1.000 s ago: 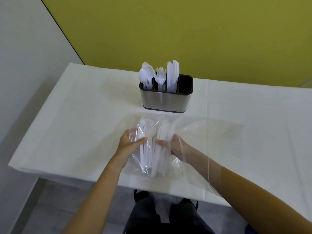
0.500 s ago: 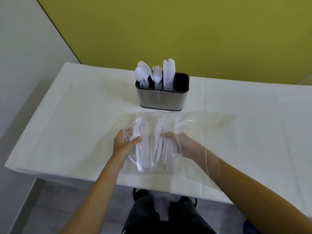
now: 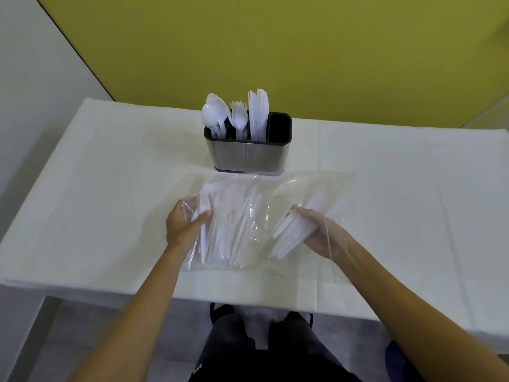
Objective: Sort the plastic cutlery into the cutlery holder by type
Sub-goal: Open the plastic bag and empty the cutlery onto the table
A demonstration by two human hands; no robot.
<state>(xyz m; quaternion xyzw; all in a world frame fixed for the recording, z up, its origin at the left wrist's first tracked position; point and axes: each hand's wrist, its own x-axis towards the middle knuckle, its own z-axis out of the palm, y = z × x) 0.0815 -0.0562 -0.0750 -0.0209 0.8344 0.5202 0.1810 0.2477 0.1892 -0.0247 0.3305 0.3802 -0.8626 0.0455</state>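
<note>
- The unsorted plastic cutlery (image 3: pixel 228 230) lies as a white heap inside a clear plastic bag (image 3: pixel 303 186), on the near middle of the desk (image 3: pixel 110 188).
- A separate bundle (image 3: pixel 289 235) of white pieces sits to the right of the heap, also within the bag; their type is too blurred to tell.
- The right hand (image 3: pixel 319 232) reaches into the bag, its fingers curled round that bundle, with plastic draped over the wrist.
- The left hand (image 3: pixel 184 227) grips the bag's left side from outside, thumb and fingers clamped on the plastic and the cutlery beneath it.
- The cutlery holder (image 3: pixel 248 155), a metal box with a dark rim, stands upright just beyond the bag's far edge.
- In it, from left to right: spoons (image 3: pixel 210 114), forks (image 3: pixel 239 117), then knives (image 3: pixel 258 114), each group in its own compartment.
- A yellow wall (image 3: pixel 303 51) rises behind the desk.
</note>
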